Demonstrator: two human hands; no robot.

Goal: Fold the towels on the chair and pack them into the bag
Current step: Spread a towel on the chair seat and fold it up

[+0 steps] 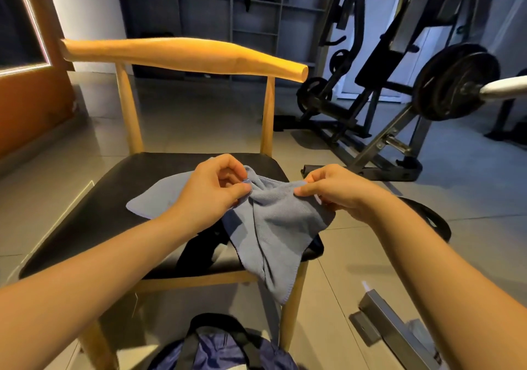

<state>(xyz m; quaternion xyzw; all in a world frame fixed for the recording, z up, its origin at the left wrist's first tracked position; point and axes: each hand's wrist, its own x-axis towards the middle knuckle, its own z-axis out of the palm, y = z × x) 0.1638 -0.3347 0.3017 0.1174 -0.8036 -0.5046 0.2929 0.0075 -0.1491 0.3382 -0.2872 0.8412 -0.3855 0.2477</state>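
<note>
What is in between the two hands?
Head view: a bunched stretch of the blue towel, pinched by the left hand and the right hand.

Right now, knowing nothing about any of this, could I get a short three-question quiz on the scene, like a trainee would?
1. True or false: the left hand and right hand both pinch the raised blue towel.
2. The flat towel lies on: A the black seat; B the floor; C the backrest.
3. What gym gear stands on the right?
Key: 1 true; 2 A; 3 a weight machine with plates.
</note>
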